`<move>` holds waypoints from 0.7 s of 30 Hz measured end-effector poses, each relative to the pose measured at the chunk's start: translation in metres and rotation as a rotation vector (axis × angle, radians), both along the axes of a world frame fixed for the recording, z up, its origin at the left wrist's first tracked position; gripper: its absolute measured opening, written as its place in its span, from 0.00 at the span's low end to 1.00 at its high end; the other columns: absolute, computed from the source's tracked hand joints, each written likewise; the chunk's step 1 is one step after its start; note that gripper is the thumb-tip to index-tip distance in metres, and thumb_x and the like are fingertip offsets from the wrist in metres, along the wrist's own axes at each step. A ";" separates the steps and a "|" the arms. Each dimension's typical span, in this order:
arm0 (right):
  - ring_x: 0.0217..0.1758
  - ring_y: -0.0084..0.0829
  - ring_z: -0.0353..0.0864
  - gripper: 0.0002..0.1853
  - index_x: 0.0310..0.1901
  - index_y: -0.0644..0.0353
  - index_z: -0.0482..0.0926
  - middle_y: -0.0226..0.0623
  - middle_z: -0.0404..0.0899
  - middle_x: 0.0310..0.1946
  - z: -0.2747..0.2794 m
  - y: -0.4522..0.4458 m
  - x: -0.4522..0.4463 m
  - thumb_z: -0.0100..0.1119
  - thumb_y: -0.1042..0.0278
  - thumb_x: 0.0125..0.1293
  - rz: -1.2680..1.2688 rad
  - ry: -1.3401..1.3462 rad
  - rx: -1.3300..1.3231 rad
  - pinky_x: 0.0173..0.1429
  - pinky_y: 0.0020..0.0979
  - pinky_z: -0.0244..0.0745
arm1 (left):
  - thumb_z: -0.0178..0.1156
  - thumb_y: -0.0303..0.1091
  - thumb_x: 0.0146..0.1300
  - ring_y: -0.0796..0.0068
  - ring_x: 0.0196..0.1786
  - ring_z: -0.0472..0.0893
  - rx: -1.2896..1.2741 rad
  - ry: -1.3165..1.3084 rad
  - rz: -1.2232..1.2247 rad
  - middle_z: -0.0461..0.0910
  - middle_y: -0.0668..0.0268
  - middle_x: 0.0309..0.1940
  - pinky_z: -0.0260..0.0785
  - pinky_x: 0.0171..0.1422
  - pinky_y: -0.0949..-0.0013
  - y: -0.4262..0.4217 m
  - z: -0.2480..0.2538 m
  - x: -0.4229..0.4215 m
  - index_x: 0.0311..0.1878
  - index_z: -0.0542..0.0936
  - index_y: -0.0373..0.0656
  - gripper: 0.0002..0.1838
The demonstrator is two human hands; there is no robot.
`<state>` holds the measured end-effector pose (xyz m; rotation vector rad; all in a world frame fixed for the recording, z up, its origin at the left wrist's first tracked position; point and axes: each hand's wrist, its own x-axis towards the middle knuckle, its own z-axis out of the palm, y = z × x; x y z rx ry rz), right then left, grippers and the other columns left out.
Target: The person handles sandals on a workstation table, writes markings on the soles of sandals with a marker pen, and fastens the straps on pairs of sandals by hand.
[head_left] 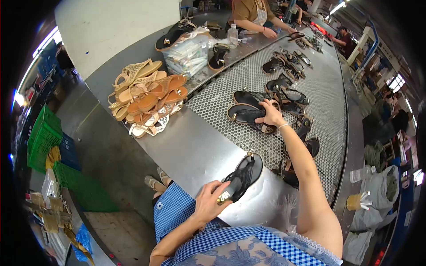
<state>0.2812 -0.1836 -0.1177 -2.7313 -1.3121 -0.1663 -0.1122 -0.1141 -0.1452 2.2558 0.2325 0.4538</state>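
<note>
A black sandal (249,176) with a lace-like upper and a shiny toe ornament lies on the smooth metal table near my body. My left hand (210,200) grips it at the heel end, thumb and fingers to either side of the printed insole. Farther out, my right hand (271,114) reaches over the perforated conveyor surface, its fingers closed on another black sandal (243,114). Just behind that one is a further black sandal (248,97). More dark sandals (293,95) lie close beyond and to the right of my right hand.
Tan and brown sandals (148,95) are piled at the table's left edge. Behind them stands a clear bin (186,57) of wrapped items, with a black sandal on top. Across the line, a co-worker (255,17) handles footwear. Green crates (44,137) stand at far left.
</note>
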 end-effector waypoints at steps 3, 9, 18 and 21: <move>0.53 0.45 0.70 0.29 0.50 0.50 0.75 0.42 0.73 0.49 -0.013 -0.006 -0.016 0.69 0.53 0.42 -0.114 0.090 0.114 0.54 0.39 0.68 | 0.70 0.36 0.40 0.66 0.38 0.73 0.045 -0.020 0.086 0.70 0.65 0.38 0.69 0.41 0.66 0.004 -0.001 -0.006 0.50 0.76 0.55 0.28; 0.29 0.32 0.77 0.13 0.33 0.61 0.77 0.35 0.79 0.26 -0.021 -0.017 -0.019 0.69 0.68 0.46 -0.051 0.167 0.805 0.35 0.30 0.71 | 0.70 0.35 0.36 0.64 0.37 0.76 0.312 -0.150 0.360 0.73 0.64 0.37 0.70 0.39 0.66 0.065 0.004 -0.004 0.40 0.79 0.50 0.22; 0.41 0.28 0.76 0.17 0.51 0.62 0.68 0.34 0.74 0.39 0.011 -0.067 -0.115 0.52 0.64 0.62 0.311 1.760 1.443 0.37 0.26 0.80 | 0.61 0.30 0.49 0.56 0.59 0.65 0.295 -0.330 0.376 0.63 0.54 0.59 0.57 0.62 0.59 0.096 0.061 0.049 0.55 0.69 0.44 0.27; 0.48 0.28 0.71 0.23 0.57 0.61 0.63 0.36 0.69 0.48 0.012 -0.056 -0.166 0.53 0.66 0.61 0.463 1.930 1.357 0.39 0.23 0.78 | 0.63 0.32 0.53 0.62 0.60 0.62 -0.756 -0.180 -0.157 0.56 0.56 0.62 0.57 0.63 0.63 0.017 0.055 0.079 0.69 0.38 0.40 0.49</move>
